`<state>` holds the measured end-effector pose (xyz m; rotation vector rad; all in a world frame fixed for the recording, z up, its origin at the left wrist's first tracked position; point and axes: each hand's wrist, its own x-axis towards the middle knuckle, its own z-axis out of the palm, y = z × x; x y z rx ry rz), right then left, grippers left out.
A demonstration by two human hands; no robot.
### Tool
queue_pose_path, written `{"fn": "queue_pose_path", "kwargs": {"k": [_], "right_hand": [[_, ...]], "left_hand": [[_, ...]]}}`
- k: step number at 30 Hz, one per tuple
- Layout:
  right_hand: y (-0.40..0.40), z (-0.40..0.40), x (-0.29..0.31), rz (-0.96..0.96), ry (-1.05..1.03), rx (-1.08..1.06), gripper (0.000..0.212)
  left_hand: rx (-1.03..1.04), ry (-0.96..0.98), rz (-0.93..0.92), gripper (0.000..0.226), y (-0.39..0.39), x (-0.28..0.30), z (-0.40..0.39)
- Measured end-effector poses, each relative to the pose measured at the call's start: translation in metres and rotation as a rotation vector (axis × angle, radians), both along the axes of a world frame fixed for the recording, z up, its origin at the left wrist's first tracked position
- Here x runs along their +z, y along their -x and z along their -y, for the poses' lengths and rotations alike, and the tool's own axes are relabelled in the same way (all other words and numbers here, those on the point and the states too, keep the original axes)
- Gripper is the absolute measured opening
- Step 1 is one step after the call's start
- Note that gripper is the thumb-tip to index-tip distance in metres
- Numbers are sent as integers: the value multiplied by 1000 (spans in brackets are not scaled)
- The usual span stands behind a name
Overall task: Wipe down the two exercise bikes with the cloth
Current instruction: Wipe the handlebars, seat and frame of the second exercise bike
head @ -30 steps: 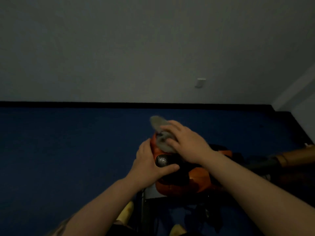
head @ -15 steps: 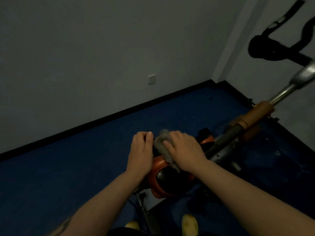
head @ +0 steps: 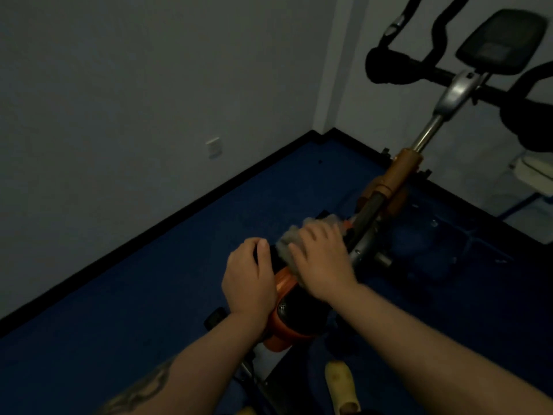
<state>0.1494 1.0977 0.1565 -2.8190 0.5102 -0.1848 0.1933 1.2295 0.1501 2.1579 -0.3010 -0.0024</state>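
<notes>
since a second ago the view has swung right, bringing the handlebars (head: pixel 419 67) and console (head: pixel 502 40) into sight, and both hands have slid along the seat. the right hand (head: pixel 321 260) presses the grey cloth (head: pixel 294 238) flat onto the orange-and-black saddle (head: pixel 287 319) of the bike (head: pixel 398 175); the left hand (head: pixel 248 280) curls round the saddle's edge, steadying it. judging by this, wiping is early: frame, post, bars and a second bike, not visible, remain.
</notes>
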Motion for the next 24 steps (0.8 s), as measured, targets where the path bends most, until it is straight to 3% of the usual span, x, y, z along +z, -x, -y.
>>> {"fn": "queue_pose_path", "kwargs": {"k": [4,7,12,15,19,24], "right_hand": [[24,-3,-4,-4,-52,176,58],[19,28,-7,5,-3,8,60],[57,-66,0,67,-219,-128,70],[57,-61,0,7,-252,-186,74],[26,-61,4,-53,-291,-454,70],[51,-104,2,-31,-151,-366,77]], "left_hand": [[1,11,-9,40,-1,0,1],[-10,11,-8,36,-1,0,0],[-15,36,13,52,-2,-2,0],[-52,3,39,53,-4,-2,-1],[-150,-44,87,62,-2,-5,-6],[-240,15,30,72,-6,-6,-13]]}}
